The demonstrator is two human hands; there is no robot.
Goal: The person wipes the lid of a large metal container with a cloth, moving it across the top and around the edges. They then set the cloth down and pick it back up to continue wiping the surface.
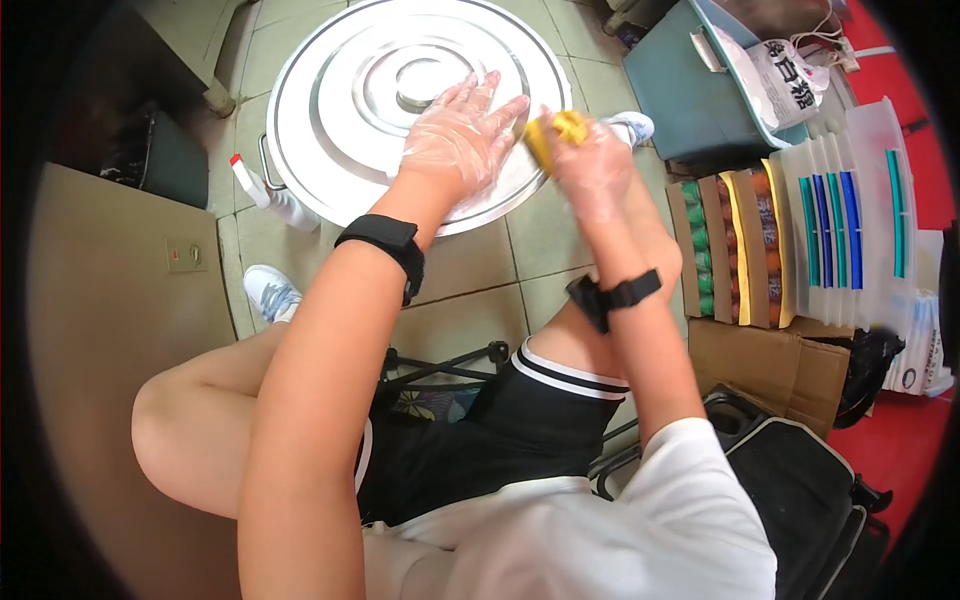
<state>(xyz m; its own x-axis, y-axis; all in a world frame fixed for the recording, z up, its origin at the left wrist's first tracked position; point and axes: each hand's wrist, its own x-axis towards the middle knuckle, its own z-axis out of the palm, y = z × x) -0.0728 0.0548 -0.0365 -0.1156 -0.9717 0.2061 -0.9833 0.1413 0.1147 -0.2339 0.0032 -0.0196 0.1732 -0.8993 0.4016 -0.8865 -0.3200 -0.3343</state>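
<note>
A large round silver metal lid (pixel 345 185) with raised rings sits in front of me, and a metal loop handle (pixel 268 165) shows at its left side. My left hand (pixel 458 140), in a clear plastic glove, lies on the lid with its fingers spread. My right hand (pixel 598 178), also gloved, is closed on a bunched yellow cloth (pixel 543 145) at the lid's right rim. The cloth is slightly blurred, and its underside is hidden. Left of the lid stands a white spray bottle (pixel 290 208) with a red nozzle tip.
To the right are a blue-grey bin (pixel 670 95) with a white printed bag (pixel 785 85), packed cartons (pixel 735 250), stacked clear plastic boxes (pixel 870 220) and a black folded item (pixel 790 500). A beige cabinet (pixel 130 300) borders the left. Tiled floor (pixel 470 265) lies between my legs.
</note>
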